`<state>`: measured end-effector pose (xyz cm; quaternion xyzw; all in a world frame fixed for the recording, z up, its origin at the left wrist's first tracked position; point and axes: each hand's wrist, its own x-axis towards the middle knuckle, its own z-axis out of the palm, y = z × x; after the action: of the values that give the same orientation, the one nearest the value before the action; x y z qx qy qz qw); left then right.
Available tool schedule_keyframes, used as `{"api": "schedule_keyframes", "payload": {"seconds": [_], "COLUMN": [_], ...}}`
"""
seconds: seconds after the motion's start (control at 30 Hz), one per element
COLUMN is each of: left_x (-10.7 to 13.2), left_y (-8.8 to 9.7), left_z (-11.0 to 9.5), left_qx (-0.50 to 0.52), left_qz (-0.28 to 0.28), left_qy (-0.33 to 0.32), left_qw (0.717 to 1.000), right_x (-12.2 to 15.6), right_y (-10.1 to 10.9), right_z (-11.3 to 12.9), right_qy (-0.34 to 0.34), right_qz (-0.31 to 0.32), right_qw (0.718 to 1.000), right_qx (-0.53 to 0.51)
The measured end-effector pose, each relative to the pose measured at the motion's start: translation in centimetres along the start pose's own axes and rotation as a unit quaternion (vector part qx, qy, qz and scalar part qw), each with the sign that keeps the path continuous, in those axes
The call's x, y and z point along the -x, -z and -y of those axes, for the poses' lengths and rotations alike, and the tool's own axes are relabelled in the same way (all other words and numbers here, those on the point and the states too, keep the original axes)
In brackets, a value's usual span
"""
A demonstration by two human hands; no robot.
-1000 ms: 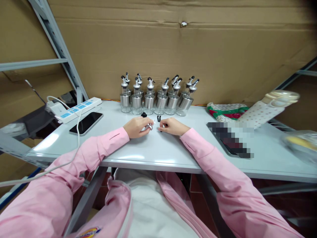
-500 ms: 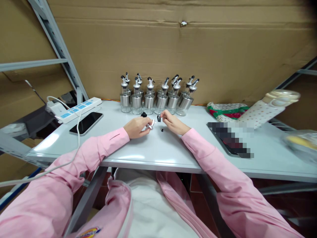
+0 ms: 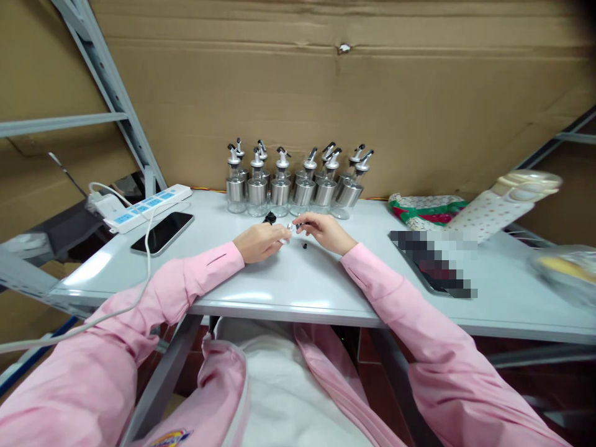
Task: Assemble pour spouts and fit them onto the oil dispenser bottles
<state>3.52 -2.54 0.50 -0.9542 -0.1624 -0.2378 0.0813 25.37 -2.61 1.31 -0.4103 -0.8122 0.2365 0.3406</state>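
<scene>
My left hand [image 3: 259, 242] is closed round a small silver pour spout [image 3: 285, 238], like those on the bottles. My right hand [image 3: 326, 233] comes in from the right, its fingertips pinching a small black piece [image 3: 298, 228] close against the spout. Whether the two parts touch, I cannot tell. A tiny black part [image 3: 305, 246] lies on the table below my right fingers. Just behind my left hand sits a black stopper-like part [image 3: 269, 218].
Several glass-and-steel bottles [image 3: 280, 190] with pour spouts stand along the back. At left lie a phone [image 3: 162, 233] and a power strip [image 3: 149, 208] with a cable. On the right are a patterned pouch [image 3: 426, 210], a dotted tumbler [image 3: 488, 208] and a dark device [image 3: 421, 261].
My right hand has moved left and slightly down, bringing the black piece up to the spout. The spout has turned in my left fingers.
</scene>
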Motion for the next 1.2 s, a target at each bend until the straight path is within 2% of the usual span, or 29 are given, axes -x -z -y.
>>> {"api": "schedule_keyframes", "payload": {"seconds": [0.17,0.3,0.43,0.73,0.9,1.07,1.2], "left_x": [-0.1,-0.2,-0.2,-0.2,0.0,0.2,0.2], "left_y": [0.0,0.2,0.3,-0.1,-0.6,-1.1,-1.1], "left_z": [-0.1,-0.2,-0.5,-0.4,-0.1,0.0,-0.1], "left_qx": [-0.042,-0.025,0.006,0.020,0.021,0.030,0.042], "left_qz": [0.013,0.024,0.040,0.016,0.009,0.009,0.012], "left_qy": [-0.017,-0.003,0.020,0.019,0.048,0.065,0.069], "left_qw": [0.999,0.999,0.999,1.000,0.999,0.997,0.997], "right_x": [0.1,0.2,0.3,0.3,0.3,0.2,0.1], "right_y": [-0.2,0.0,0.2,0.1,0.2,-0.3,-0.7], "right_z": [-0.3,0.2,0.9,1.4,1.4,1.3,1.0], "right_qy": [-0.019,-0.030,-0.025,-0.036,0.008,0.011,-0.002], "right_qz": [0.002,-0.024,-0.037,-0.059,-0.062,-0.017,-0.010], "right_qw": [0.994,0.990,0.994,0.997,0.998,0.994,0.981], "right_qx": [-0.111,-0.138,-0.096,-0.036,0.015,-0.111,-0.195]}}
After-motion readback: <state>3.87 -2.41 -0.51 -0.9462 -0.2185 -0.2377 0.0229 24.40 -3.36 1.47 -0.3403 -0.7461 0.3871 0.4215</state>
